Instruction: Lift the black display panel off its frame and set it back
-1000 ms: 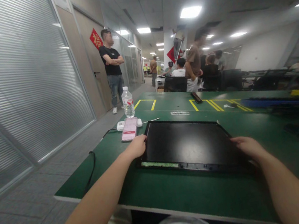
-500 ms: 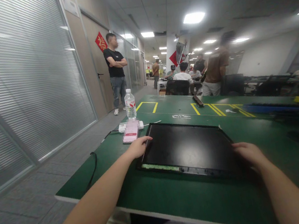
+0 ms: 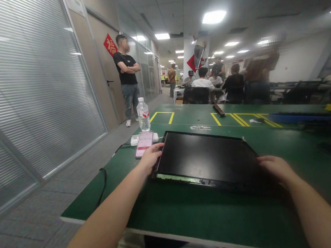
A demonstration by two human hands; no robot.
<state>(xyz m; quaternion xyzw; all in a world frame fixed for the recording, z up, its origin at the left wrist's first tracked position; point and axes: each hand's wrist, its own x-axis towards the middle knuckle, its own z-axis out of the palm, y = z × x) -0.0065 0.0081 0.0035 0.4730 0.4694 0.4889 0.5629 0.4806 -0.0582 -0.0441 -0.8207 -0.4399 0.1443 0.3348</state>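
A flat black screen panel [image 3: 205, 159] lies on the green table [image 3: 196, 216] in front of me, a green strip along its near edge. My left hand [image 3: 151, 157] grips the panel's left edge, fingers curled over it. My right hand [image 3: 275, 170] holds the panel's near right corner, fingers bent around the edge. The panel's left side looks slightly lifted off the table.
A pink phone [image 3: 143, 142] on a white power strip and a water bottle [image 3: 143, 114] stand beyond my left hand. A cable [image 3: 102, 185] hangs off the left table edge. Yellow tape lines [image 3: 237, 119] mark the far table. A person [image 3: 128, 78] stands by the door; others work behind.
My left hand has shifted a little further along the panel's left edge, and that side has risen slightly. A person in the background walked to the right.
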